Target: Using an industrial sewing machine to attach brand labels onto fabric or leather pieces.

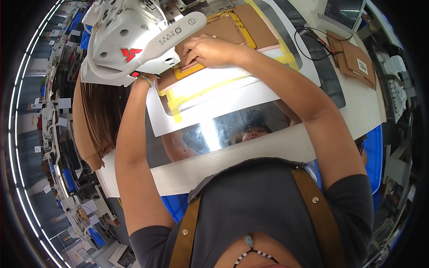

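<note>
My right hand [210, 50] lies over a brown leather-like panel [225, 27] inside a yellow frame [193, 71], its bent fingers a little apart and their tips touching the work. My left hand [149, 79] reaches under the white sewing machine head [127, 38]; only the wrist with a beaded bracelet shows, and its fingers are hidden. Beneath the frame is a white template sheet [210, 100] edged with yellow tape [176, 107]. The machine's grey-white lamp arm [172, 38] crosses above, close to my right fingers.
Brown sheets [96, 120] hang at the table's left edge. To the right lie a black cable [308, 58] and a stack of brown pieces [357, 64], with a screen [342, 13] behind. A shiny metal plate [223, 127] covers the near table. A blue bin [373, 156] stands lower right.
</note>
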### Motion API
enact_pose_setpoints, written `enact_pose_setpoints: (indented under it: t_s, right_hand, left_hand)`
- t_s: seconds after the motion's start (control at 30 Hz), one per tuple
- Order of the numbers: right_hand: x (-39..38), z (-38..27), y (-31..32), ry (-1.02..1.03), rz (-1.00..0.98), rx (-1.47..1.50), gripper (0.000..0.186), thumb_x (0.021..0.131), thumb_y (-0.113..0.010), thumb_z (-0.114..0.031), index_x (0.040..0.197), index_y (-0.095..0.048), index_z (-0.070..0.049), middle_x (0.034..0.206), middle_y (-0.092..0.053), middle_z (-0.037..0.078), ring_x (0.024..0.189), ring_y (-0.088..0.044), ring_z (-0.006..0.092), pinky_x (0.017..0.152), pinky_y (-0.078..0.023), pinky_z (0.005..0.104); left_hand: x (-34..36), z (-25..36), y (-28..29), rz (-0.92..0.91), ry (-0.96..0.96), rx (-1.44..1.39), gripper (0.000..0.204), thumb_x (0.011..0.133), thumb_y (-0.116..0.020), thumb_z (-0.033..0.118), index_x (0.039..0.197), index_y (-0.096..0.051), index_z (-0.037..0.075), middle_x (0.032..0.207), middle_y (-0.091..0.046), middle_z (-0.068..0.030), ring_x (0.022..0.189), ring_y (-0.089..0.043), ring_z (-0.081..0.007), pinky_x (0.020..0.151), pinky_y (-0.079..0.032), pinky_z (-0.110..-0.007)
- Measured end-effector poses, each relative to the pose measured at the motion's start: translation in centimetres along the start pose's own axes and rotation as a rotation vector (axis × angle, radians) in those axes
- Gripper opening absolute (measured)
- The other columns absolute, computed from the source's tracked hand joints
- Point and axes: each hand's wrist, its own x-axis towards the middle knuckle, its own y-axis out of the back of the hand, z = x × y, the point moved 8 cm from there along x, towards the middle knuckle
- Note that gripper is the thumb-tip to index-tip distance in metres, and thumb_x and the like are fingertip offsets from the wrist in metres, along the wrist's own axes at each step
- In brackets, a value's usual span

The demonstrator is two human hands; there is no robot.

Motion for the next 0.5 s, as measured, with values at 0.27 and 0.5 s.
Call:
enact_pose_setpoints:
  t_s: [0.27,0.5]
  right_hand:
    - [0.1,-0.2,0.4,-0.005,-0.009,-0.006,0.030,0.093,-0.062,-0.005,0.107,-0.085,-0.018,0.124,-0.071,0.000,0.126,-0.060,0.0227,0.110,-0.046,0.0407]
    - [-0.1,2.5,-0.3,-0.101,0.032,-0.232,0.040,0.092,-0.062,-0.007,0.126,-0.079,-0.018,0.138,-0.069,0.002,0.138,-0.056,0.0267,0.114,-0.047,0.0460]
  left_hand:
    - [0.6,1.6,-0.7,0.049,0.070,-0.370,0.036,0.101,-0.068,0.017,0.137,-0.068,0.007,0.131,-0.074,-0.0083,0.118,-0.070,-0.0206,0.102,-0.057,-0.036]
    - [-2.4,1.5,-2.8,0.021,-0.113,0.824,0.036,0.099,-0.068,0.017,0.134,-0.071,0.010,0.129,-0.074,-0.0134,0.118,-0.071,-0.0339,0.103,-0.056,-0.044]
